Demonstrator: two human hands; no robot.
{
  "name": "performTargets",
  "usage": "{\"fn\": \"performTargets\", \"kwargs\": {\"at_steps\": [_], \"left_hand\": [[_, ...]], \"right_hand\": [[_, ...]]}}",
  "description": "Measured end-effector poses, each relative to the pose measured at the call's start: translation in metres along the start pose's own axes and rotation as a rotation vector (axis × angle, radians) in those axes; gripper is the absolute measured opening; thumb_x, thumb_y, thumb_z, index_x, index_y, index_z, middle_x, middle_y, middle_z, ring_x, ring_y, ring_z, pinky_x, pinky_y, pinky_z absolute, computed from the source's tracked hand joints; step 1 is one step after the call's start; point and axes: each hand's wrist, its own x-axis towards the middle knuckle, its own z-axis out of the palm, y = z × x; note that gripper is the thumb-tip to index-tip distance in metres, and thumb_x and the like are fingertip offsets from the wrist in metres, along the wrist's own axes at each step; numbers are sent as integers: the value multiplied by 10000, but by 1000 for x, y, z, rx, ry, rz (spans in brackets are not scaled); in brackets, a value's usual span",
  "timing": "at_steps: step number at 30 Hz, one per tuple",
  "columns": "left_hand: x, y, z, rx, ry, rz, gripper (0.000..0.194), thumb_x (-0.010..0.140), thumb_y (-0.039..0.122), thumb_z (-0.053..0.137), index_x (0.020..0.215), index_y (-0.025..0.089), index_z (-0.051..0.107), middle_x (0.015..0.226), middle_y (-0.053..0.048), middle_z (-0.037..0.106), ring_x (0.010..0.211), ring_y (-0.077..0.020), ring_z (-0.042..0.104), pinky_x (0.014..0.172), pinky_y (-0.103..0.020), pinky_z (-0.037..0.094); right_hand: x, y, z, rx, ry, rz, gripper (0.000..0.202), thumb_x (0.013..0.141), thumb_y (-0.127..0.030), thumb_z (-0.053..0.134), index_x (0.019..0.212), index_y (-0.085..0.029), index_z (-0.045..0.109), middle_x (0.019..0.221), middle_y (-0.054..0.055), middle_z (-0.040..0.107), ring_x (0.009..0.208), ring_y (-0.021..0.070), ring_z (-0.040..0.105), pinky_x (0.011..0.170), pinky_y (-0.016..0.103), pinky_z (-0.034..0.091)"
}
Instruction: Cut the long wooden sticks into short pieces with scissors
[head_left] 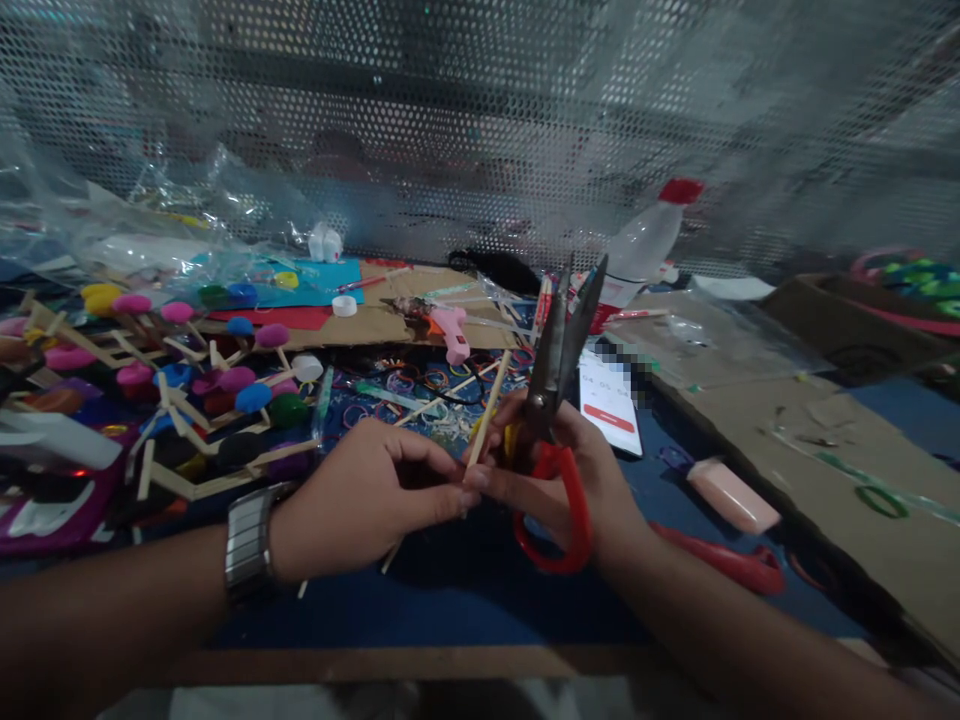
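Observation:
A thin pale wooden stick (489,408) stands tilted in front of me, its lower end between my fingertips. My left hand (367,485), below a metal watch (249,545), pinches that end between thumb and finger. My right hand (581,470) touches the same end with its thumb and finger. Scissors (553,385) with red handles also rest in my right hand, their dark blades pointing up and slightly parted. Something yellow (511,440) shows behind the right fingers, too hidden to name.
At left lies a pile of wooden sticks with colourful pompoms (236,380). Behind are a pink glue gun (450,332), cardboard (480,285) and a red-capped bottle (645,240). A phone (611,405), a pinkish block (733,495) and a red-handled tool (724,560) lie to the right.

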Motion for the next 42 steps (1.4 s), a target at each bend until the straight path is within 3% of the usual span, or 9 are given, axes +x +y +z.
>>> {"fn": "performTargets", "kwargs": {"at_steps": [12, 21, 29, 37, 42], "left_hand": [[1, 0, -1, -31, 67, 10, 148, 740, 300, 769, 771, 156, 756, 703, 8, 720, 645, -99, 588, 586, -180, 438], [3, 3, 1, -230, 49, -31, 115, 724, 183, 788, 745, 132, 686, 633, 28, 683, 580, -67, 593, 561, -159, 465], [7, -3, -2, -564, 70, 51, 169, 750, 225, 797, 727, 132, 657, 650, 22, 678, 599, -68, 609, 602, -173, 498], [6, -2, 0, -620, 41, -22, 224, 713, 268, 847, 733, 116, 684, 650, -5, 699, 583, -63, 607, 577, -164, 467], [6, -4, -1, -638, 15, 1, 222, 704, 270, 856, 720, 111, 702, 643, -2, 693, 583, -61, 600, 590, -173, 469]], "right_hand": [[1, 0, -2, 14, -7, 59, 419, 620, -272, 920, 877, -258, 590, 727, -62, 614, 651, 116, 636, 615, 237, 564], [3, 0, -3, 18, -34, 64, 441, 601, -292, 935, 873, -260, 589, 760, -48, 656, 656, 130, 634, 619, 264, 557], [-1, 5, -3, -6, 17, -116, 423, 668, -231, 896, 942, -271, 577, 994, -5, 733, 762, 131, 683, 727, 299, 603], [-4, 4, 3, -133, 51, -171, 403, 672, -221, 894, 925, -263, 583, 900, -4, 755, 734, 145, 710, 685, 298, 623], [-4, 7, 3, -139, 69, -182, 395, 692, -259, 883, 938, -263, 574, 904, 3, 758, 746, 160, 724, 695, 314, 626]]}}
